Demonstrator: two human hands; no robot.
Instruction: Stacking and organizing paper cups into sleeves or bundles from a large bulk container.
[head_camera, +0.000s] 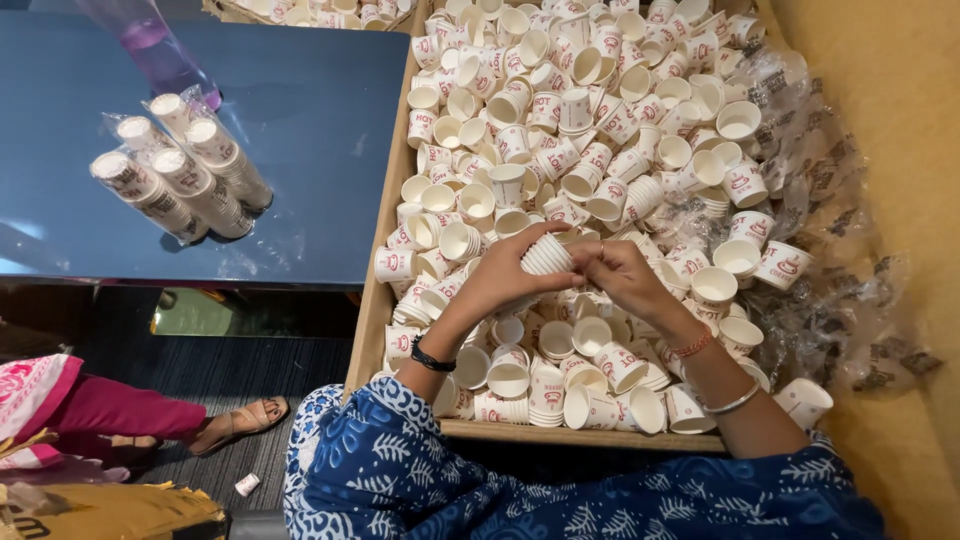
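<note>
We see the left hand (503, 268) pinching a short stack of paper cups (547, 254), its long axis horizontal, rims facing right. The right hand (618, 272), fingers curled together, touches the stack's open end above the cup-filled tray (372, 310).

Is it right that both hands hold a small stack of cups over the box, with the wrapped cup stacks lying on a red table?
Not quite. The head view shows the table is blue, not red. Otherwise yes: left hand and right hand hold a small stack of cups over the box, wrapped cup stacks on the table.
</note>
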